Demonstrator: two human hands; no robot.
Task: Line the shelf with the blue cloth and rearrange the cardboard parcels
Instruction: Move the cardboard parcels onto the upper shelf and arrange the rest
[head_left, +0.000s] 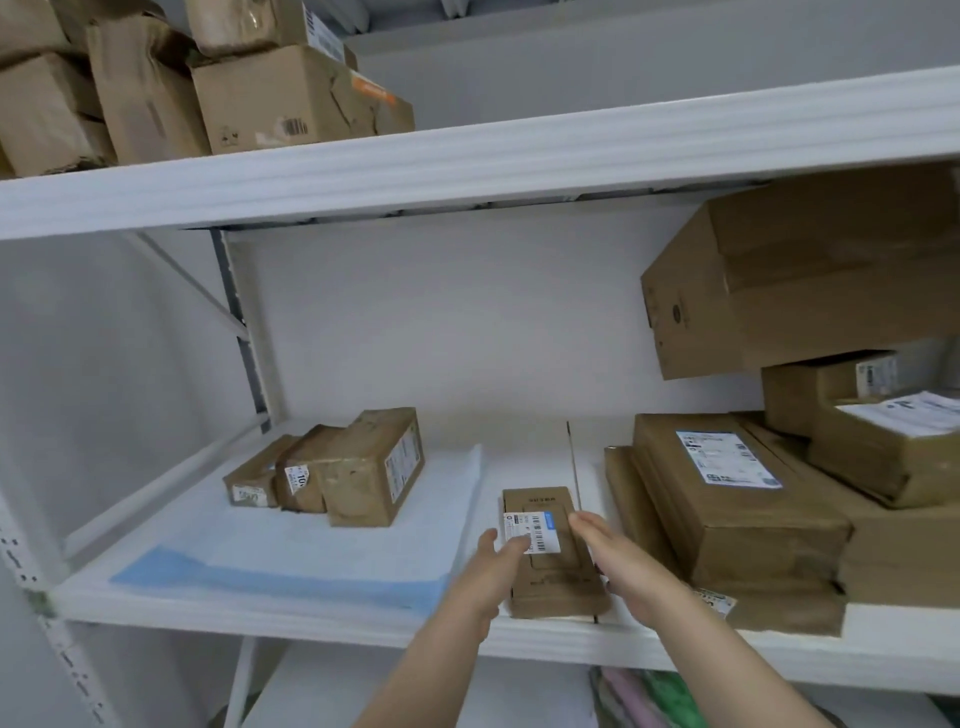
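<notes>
- The white shelf (311, 618) has a blue cloth (291, 566) on its left half. The cloth lies flat and comes to the front edge.
- Three brown cardboard parcels sit on the cloth, near the back. They stand side by side and touch each other.
- The biggest of the three (371, 467) is on the right, the middle one (304, 475) is next to it, and the smallest one (252, 480) is on the left.
- A small flat parcel (550, 577) lies on the bare white part of the shelf, just beside the cloth's right edge. It has a white label (540, 527) on top.
- The left hand (488, 571) is at the left side of the flat parcel. Its fingers are only a little bent and rest on the label, and its thumb is beside the parcel's edge.
- The right hand (618, 561) is at the right side of the flat parcel. Its fingers are straight and lie along that edge.
- So the flat parcel sits between the two hands.
- A thin dark line (573, 457) runs across the shelf behind the flat parcel.
- To the right is a pile of parcels. A wide flat box (727, 499) with a white label lies there, and a big box (810, 280) sits tilted high on the pile.
- The upper shelf (467, 166) holds more brown boxes (296, 98) at the left.
</notes>
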